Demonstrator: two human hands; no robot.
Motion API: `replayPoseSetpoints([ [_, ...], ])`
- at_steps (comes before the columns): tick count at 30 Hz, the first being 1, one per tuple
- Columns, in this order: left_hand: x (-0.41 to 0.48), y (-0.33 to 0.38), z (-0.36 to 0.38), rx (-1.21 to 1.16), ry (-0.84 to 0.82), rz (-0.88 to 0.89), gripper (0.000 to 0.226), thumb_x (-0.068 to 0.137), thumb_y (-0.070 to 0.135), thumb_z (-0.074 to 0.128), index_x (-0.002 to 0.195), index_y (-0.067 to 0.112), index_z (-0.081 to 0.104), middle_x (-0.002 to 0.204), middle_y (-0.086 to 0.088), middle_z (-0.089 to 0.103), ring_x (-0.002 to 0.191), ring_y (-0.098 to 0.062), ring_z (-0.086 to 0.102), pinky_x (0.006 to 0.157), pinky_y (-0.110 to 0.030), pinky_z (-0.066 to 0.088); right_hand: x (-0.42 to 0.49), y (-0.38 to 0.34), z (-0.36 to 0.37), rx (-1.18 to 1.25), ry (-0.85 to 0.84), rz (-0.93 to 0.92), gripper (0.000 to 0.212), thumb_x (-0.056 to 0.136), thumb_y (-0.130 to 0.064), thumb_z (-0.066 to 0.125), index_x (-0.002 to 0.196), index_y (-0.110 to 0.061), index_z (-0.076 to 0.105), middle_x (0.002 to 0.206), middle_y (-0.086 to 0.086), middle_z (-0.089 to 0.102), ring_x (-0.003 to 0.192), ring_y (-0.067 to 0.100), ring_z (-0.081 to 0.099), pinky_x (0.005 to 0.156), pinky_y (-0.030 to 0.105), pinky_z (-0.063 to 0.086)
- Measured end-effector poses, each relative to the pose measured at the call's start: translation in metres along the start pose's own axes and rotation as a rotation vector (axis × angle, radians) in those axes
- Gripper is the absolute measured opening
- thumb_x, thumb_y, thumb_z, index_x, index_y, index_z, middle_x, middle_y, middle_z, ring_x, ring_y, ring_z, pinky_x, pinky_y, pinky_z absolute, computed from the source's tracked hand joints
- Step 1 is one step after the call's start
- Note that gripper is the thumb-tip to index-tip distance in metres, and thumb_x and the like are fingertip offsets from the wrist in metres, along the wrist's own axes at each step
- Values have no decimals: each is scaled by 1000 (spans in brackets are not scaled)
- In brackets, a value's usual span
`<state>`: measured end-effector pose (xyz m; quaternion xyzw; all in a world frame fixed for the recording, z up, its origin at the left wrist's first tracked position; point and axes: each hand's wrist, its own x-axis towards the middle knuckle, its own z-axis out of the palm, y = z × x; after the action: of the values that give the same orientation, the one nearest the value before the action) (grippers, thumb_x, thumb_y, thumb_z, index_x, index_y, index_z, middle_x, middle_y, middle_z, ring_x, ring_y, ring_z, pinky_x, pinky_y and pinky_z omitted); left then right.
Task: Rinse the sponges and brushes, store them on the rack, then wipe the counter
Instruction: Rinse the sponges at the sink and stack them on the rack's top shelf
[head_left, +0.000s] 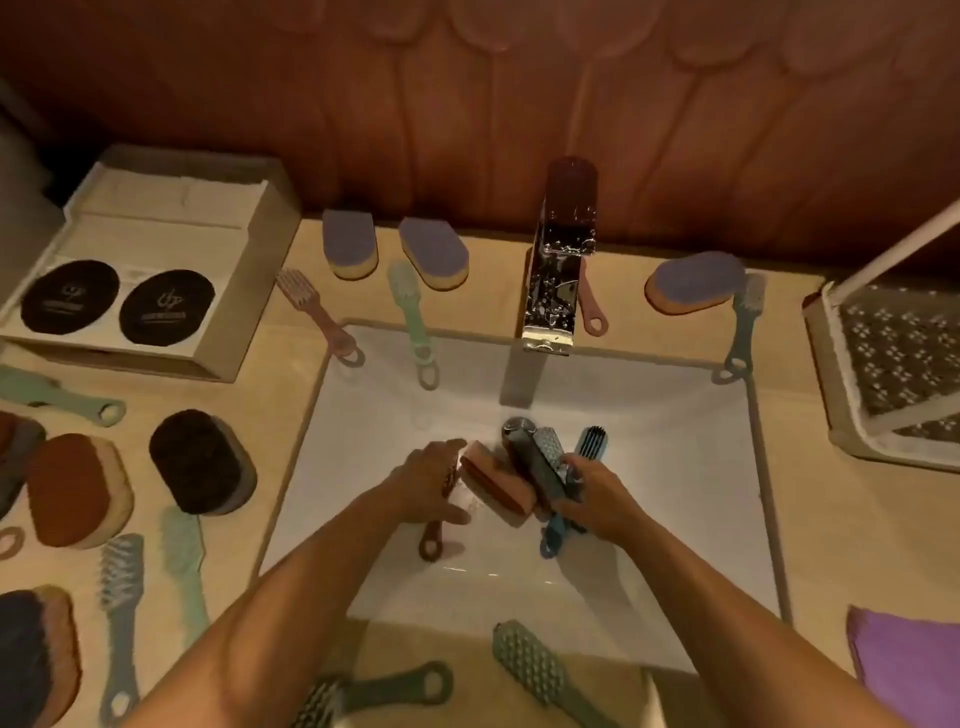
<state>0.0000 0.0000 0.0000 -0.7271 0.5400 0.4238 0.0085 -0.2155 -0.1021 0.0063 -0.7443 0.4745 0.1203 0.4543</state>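
Both hands work low inside the sink, close to the drain. The left hand is curled round a brown brush, whose looped handle sticks out below the palm. The right hand grips a bundle, a grey brush and a blue brush together. A pink sponge sits wedged between the two hands, and it is unclear whether either really holds it.

The main risk is likely the crowded right grip. Wet handles clamped together could slide, and one brush may drop into the basin. The sponge could fall the same way if the hands part. A pink brush and a green brush hang their loops over the sink's rim, so a stray elbow might knock them in. Whether the faucet runs cannot be told.

The rack stands on the desk at the right, well apart from the hands, and no sponge or brush shows in it. A box at the left holds two dark pads.
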Motion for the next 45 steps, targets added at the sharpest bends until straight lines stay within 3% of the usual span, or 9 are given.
replayPoseSetpoints([
  [4,15,4,4,77,41,45,108,66,42,79,148,25,11,153,-3,23,137,-26,27,111,-45,29,10,4,11,-10,56,2,71,73,-21,75,134,-12,41,124,8,55,109,22,55,89,25,44],
  [13,43,16,7,284,71,22,85,71,46,72,142,29,28,155,-5,17,139,-27,24,107,-44,30,30,10,28,15,87,14,48,78,-16,66,122,-16,46,104,8,65,95,27,63,84,38,53],
  [18,48,11,6,271,145,28,47,78,42,66,119,23,53,137,-1,40,128,-22,37,98,-37,33,22,17,26,133,204,-3,48,84,-10,59,130,-15,45,116,5,60,104,24,58,82,27,43],
  [22,41,17,3,-155,247,-7,36,75,40,71,103,19,60,107,1,54,102,-19,52,85,-31,39,12,14,16,323,373,51,48,89,-6,54,134,-13,42,118,6,57,105,23,56,85,27,44],
  [27,13,36,-9,-720,235,7,18,80,29,71,85,17,58,81,3,61,80,-16,59,64,-16,45,-16,-1,-8,657,504,48,39,94,-12,51,131,-17,41,113,2,52,89,6,55,58,4,47],
  [30,-10,48,-19,-926,324,-32,16,86,30,62,93,16,59,90,-2,63,86,-19,62,63,-16,49,-41,-10,-21,784,557,21,41,93,-14,53,131,-22,37,107,7,55,87,4,54,53,3,45],
  [36,-56,72,-34,-1324,473,-98,23,90,39,54,102,21,61,97,-5,62,82,-18,56,70,-36,45,-89,-27,-45,918,676,-139,24,93,-13,52,106,-33,49,105,0,63,98,9,61,82,26,51],
  [41,-89,92,-44,-1555,460,-145,29,87,41,58,109,23,59,113,-3,61,107,-20,56,89,-45,49,-123,-41,-57,966,746,-216,27,94,-13,49,98,-38,58,107,-7,62,105,13,59,89,33,49],
  [45,-110,110,-51,-1579,365,-79,30,89,31,58,113,14,59,111,-9,65,100,-21,63,77,-35,56,-149,-55,-64,909,698,-265,25,97,-17,43,112,-30,60,109,-8,60,106,9,55,87,28,49],
])
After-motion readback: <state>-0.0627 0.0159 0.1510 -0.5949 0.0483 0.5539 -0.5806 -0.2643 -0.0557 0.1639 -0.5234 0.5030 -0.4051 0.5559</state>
